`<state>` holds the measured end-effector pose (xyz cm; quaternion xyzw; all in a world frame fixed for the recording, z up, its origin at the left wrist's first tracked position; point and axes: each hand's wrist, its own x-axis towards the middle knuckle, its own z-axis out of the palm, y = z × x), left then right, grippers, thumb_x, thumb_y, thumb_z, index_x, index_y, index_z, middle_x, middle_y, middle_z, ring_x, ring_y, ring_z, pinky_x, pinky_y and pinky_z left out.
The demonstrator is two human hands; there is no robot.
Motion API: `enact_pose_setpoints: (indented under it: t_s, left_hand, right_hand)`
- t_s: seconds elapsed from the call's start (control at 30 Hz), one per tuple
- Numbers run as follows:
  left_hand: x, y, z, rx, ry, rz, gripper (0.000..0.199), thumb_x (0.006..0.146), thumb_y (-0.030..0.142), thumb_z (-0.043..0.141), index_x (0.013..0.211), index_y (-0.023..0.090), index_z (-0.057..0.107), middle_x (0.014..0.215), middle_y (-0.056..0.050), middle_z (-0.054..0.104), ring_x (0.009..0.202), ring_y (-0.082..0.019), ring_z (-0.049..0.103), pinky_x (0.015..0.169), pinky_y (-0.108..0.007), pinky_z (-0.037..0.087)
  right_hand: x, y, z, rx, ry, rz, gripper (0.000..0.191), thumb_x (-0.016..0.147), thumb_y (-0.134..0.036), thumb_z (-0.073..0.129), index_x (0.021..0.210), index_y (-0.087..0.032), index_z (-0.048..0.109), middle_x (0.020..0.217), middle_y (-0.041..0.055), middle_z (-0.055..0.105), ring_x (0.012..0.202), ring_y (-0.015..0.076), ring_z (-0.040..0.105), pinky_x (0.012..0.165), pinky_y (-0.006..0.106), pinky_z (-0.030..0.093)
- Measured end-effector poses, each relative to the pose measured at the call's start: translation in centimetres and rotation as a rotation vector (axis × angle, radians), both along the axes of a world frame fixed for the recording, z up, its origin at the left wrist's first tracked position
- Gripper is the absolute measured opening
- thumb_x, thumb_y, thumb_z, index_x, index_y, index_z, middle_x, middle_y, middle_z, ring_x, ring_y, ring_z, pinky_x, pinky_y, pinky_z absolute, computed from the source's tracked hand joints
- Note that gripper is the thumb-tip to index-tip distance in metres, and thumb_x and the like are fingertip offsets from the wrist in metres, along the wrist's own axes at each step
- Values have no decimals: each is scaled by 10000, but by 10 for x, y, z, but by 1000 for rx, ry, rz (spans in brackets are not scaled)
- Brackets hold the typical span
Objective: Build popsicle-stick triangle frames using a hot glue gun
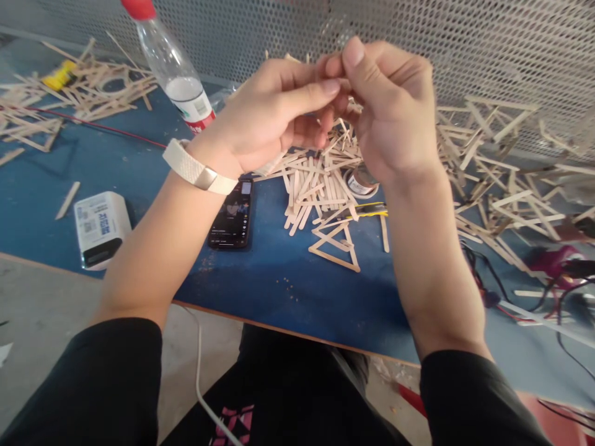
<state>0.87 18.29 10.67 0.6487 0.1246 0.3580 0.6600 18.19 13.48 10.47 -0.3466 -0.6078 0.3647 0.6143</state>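
Tabletop [288, 294]: blue, brown-orange edge. Sticks [316, 192]: pale tan. Mesh panel [502, 43]: grey, dotted with dark perforations. Bottle cap [139, 7]: red; bottle label [198, 111]: white, green and red. Wristband [198, 170]: cream, woven pattern. Sleeves [116, 384], 2: black. Cutter [369, 210]: yellow and black. Box [102, 226]: white, black patch and print.

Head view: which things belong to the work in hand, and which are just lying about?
Likely the work:
left hand and right hand, fingers close together; anything held is unclear
wooden sticks
stick triangle

Seemingly lying about:
phone
bottle
white box
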Motion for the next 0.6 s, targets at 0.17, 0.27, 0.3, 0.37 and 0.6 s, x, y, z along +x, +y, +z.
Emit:
enact_pose_setpoints:
  t_s: [0.17, 0.27, 0.3, 0.37, 0.6]
  left_hand:
    - [-1, 3, -3, 93, 33, 82, 267, 1094, 333, 677, 864, 219, 751, 768, -23, 563, 670, -136, 505, 651, -316, 439]
    - [-2, 3, -3, 144, 56, 97, 276, 1098, 346, 654, 844, 276, 738, 729, -4, 536, 612, -134, 374, 617, -322, 403]
    - [-3, 3, -3, 147, 61, 98, 278, 1100, 349, 649, 845, 287, 738, 719, 3, 531, 594, -130, 330, 615, -321, 405]
    - [-4, 2, -3, 138, 69, 95, 281, 1100, 359, 650, 847, 282, 744, 711, 11, 524, 568, -118, 274, 616, -321, 413]
    - [-4, 0, -4, 171, 90, 129, 250, 1069, 426, 712, 898, 257, 779, 736, -14, 540, 588, -128, 296, 588, -358, 253]
  right_hand:
    - [3, 1, -1, -12, -132, -117, 233, 1029, -447, 640, 852, -380, 776, 932, -5, 754, 888, 230, 707, 810, 373, 605]
    - [5, 1, 1, 5, -92, -55, 221, 1009, -437, 676, 820, -405, 787, 995, -14, 799, 911, 251, 745, 836, 416, 618]
    - [5, 0, 2, 12, -59, -34, 228, 1008, -411, 681, 809, -398, 791, 1013, -12, 809, 907, 253, 754, 845, 428, 622]
    - [4, -2, 4, -6, -20, -11, 275, 1030, -355, 645, 800, -376, 794, 1037, -10, 815, 923, 244, 769, 873, 427, 629]
    - [0, -2, 4, -92, 45, -47, 260, 1110, -340, 514, 928, -259, 680, 1123, 19, 814, 984, 181, 781, 919, 347, 626]
